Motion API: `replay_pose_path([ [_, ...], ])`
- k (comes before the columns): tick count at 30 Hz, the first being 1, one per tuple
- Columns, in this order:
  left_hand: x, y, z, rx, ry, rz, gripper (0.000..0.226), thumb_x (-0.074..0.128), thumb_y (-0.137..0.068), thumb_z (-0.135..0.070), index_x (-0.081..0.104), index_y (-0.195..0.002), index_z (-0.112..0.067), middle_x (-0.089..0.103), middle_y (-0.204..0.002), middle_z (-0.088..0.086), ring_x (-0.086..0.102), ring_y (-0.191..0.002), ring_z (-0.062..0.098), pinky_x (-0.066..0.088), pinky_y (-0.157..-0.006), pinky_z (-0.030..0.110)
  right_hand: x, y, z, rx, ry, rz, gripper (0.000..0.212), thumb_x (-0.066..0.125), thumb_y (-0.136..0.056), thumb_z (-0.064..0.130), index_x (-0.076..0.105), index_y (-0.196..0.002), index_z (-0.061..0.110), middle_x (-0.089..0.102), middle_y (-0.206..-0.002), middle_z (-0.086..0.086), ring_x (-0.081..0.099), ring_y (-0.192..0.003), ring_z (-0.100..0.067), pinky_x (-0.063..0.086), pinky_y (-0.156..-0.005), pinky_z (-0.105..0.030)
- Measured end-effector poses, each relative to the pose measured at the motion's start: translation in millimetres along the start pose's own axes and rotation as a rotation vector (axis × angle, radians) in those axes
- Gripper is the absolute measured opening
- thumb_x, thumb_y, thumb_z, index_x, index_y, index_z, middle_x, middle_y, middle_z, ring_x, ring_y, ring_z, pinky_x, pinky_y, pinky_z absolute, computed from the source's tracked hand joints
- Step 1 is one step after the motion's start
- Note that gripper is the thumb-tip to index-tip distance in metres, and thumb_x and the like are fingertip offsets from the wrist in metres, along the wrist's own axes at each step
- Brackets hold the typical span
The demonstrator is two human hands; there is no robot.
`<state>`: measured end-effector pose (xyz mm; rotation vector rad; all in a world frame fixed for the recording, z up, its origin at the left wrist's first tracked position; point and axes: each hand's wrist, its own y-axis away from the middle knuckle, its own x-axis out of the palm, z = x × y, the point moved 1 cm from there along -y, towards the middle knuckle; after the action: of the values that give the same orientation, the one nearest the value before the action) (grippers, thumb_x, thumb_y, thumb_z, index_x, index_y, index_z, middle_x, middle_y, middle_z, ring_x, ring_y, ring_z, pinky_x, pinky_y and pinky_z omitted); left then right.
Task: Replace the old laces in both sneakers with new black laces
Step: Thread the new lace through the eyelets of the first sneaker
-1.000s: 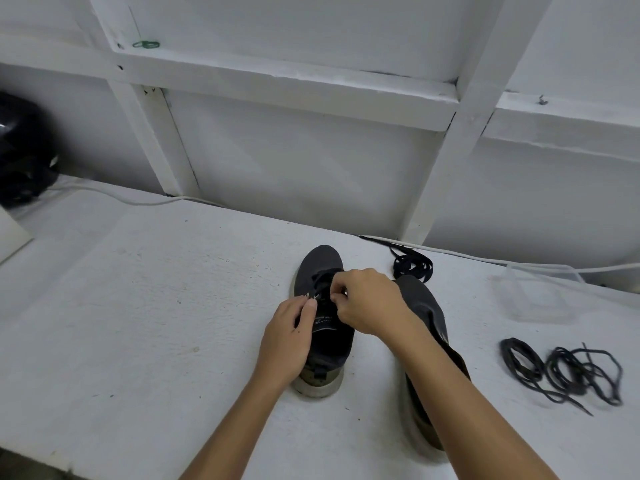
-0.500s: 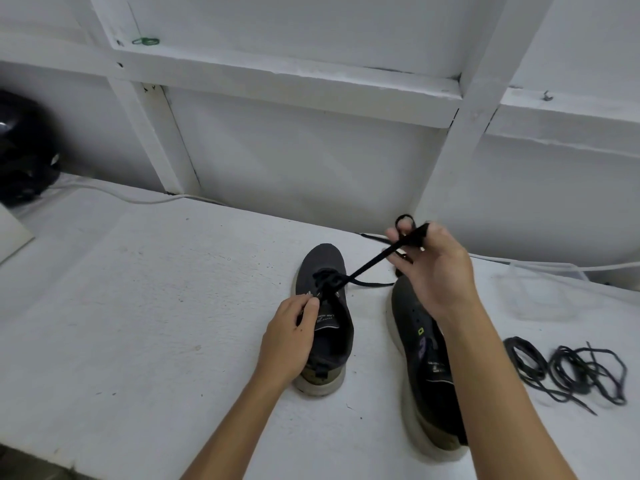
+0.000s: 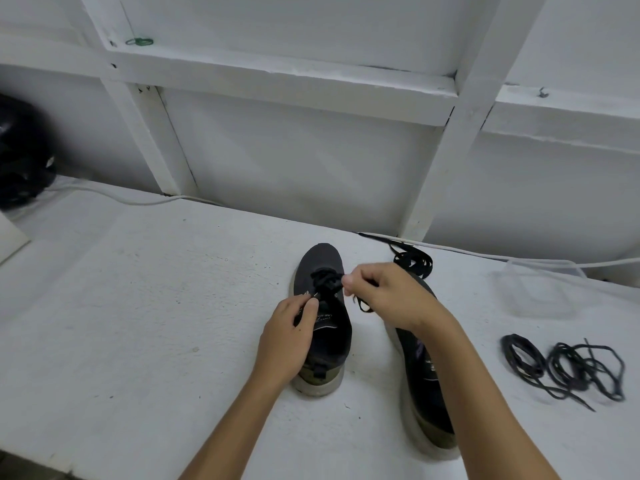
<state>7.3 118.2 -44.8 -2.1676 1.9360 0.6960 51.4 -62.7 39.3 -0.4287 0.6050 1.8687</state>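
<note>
Two dark grey sneakers stand on the white table (image 3: 138, 323), toes pointing away from me. The left sneaker (image 3: 325, 344) has a black lace (image 3: 325, 280) bunched at its lower eyelets. My left hand (image 3: 289, 336) grips that sneaker's left side by the tongue. My right hand (image 3: 384, 296) pinches the black lace just right of the eyelets, and a loop of it hangs below the fingers. The right sneaker (image 3: 420, 393) lies partly under my right forearm. A folded flat black lace (image 3: 414, 263) lies beyond it near the wall.
A tangle of thin dark laces (image 3: 564, 367) lies at the right. A clear plastic container (image 3: 540, 289) sits behind it. A white cable (image 3: 485, 258) runs along the wall. A black object (image 3: 20, 161) sits at the far left.
My right hand has come back down from its raised pull near the wall to the left sneaker's eyelets, and the lace has gone slack. My left hand has stayed on the sneaker.
</note>
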Motion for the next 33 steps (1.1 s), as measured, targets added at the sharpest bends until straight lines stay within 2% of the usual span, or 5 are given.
replay_pose_path([
  [8,1,1,0,-0.002,-0.004,0.015,0.041,0.038,-0.103,-0.049,0.056,-0.137,-0.034,0.053,-0.138,-0.019,0.047,-0.124,0.0,0.037,-0.102,0.023,3,5,8,-0.138,-0.451,-0.117,0.033,0.057,-0.104,0.024,0.066,-0.075,0.01,0.05,-0.063,0.004,0.044,-0.061,-0.012,0.039,-0.058,-0.019],
  [15,-2,-1,1,0.077,-0.118,-0.027,0.042,0.044,-0.1,-0.049,0.053,-0.139,-0.034,0.054,-0.135,-0.014,0.049,-0.126,0.007,0.044,-0.107,0.035,-2,1,17,-0.151,-0.203,-0.117,0.027,0.06,-0.1,0.033,0.075,-0.082,0.02,0.071,-0.083,0.006,0.061,-0.077,-0.003,0.043,-0.07,-0.008],
  [21,-7,-11,-15,0.352,-0.161,-0.07,0.026,0.067,-0.092,-0.032,0.066,-0.117,-0.034,0.058,-0.119,-0.023,0.05,-0.114,0.002,0.035,-0.091,0.008,-1,-13,19,-0.185,-0.052,-0.103,0.014,0.067,-0.096,0.038,0.08,-0.098,0.034,0.069,-0.11,0.026,0.058,-0.11,0.007,0.041,-0.089,-0.006],
  [27,-26,-27,-29,-0.036,0.48,-0.231,0.009,0.054,-0.1,-0.028,0.061,-0.095,-0.026,0.071,-0.092,-0.01,0.064,-0.082,0.001,0.046,-0.074,0.029,5,-31,-2,-0.098,0.11,-0.188,0.032,0.052,-0.105,0.024,0.063,-0.134,0.031,0.059,-0.139,0.009,0.052,-0.129,-0.01,0.04,-0.106,-0.024],
  [33,-54,-42,23,-0.357,0.562,-0.467,0.015,0.046,-0.102,-0.028,0.058,-0.103,-0.017,0.066,-0.089,-0.001,0.059,-0.074,0.014,0.041,-0.061,0.03,14,-43,-31,0.069,0.394,-0.024,0.043,0.053,-0.099,0.008,0.063,-0.134,0.032,0.064,-0.134,0.005,0.06,-0.115,-0.017,0.051,-0.098,-0.038],
])
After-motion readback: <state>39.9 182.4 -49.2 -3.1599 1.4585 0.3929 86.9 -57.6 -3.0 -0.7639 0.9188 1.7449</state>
